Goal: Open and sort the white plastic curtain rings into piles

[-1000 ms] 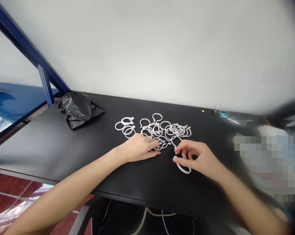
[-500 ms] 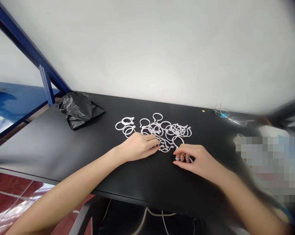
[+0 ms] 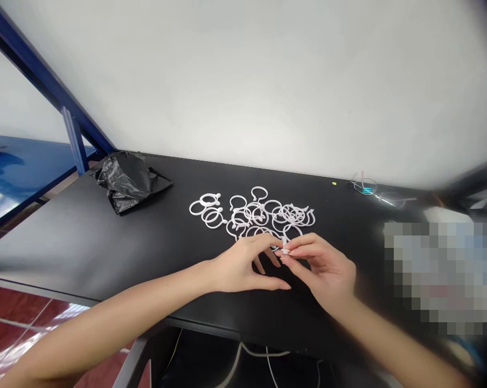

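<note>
Several white plastic curtain rings lie in a loose, overlapping spread on the black table. My right hand pinches one white curtain ring between thumb and fingertips at the near edge of the spread; most of that ring is hidden. Close against it from the left comes my left hand, thumb stretched out and fingers apart. Its index fingertip is beside the pinched ring, and I cannot tell if they touch.
A crumpled black plastic bag lies at the table's far left. Eyeglasses rest at the back right, with a tiny yellow bit nearby. A blurred package lies at the right. The white wall rises behind.
My left hand has come off the rings, moved right and nearer, and spread its fingers. My right hand has shifted left with the curtain ring, so the hands now meet.
</note>
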Tool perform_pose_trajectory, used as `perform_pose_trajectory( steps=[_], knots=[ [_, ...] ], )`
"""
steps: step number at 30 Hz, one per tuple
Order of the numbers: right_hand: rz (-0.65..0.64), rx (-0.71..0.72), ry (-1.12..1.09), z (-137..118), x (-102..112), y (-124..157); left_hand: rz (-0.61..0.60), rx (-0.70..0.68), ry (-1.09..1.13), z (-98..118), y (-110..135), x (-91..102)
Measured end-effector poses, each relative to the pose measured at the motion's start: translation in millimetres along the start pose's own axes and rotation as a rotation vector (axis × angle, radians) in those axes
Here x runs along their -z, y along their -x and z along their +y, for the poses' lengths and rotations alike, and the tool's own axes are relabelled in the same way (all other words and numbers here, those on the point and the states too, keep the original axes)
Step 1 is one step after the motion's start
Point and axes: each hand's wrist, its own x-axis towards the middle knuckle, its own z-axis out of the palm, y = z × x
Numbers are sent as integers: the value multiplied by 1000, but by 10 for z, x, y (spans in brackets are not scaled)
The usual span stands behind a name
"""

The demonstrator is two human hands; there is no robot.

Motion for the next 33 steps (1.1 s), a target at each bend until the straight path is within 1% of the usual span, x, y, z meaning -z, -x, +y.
perform_pose_trajectory(
  steps=[3,5,7,9,11,12,15,19,20,22,25,29,33],
  knots=[
    [-21,-18,-34,-6,-17,7,57,18,8,-40,-4,-12],
    [-47,-56,-82,-20,-18,-3,109,1,-4,-48,-5,-2],
    [-80,-127,-158,-42,-23,-20,155,-62,-98,-37,-6,9],
    [-105,-207,-237,-66,-34,-39,187,-165,-278,-17,-9,15],
    [-117,-251,-290,-81,-38,-54,182,-248,-445,-2,-14,20],
    [-119,-255,-300,-82,-33,-60,164,-269,-488,0,-17,24],
    [-110,-197,-227,-59,27,-79,124,-283,-515,-19,-19,43],
    [-121,-21,47,21,169,-111,140,-294,-459,-45,-12,92],
    [-132,7,109,42,197,-116,133,-281,-424,-40,-11,106],
    [-167,7,176,77,232,-120,117,-229,-333,-18,-14,137],
    [-206,-75,127,103,229,-102,77,-139,-161,30,-30,178],
    [-165,-125,6,90,186,-72,10,-50,65,70,-53,211],
    [-160,-146,-72,65,163,-79,1,-22,146,65,-59,221]
  ],
)
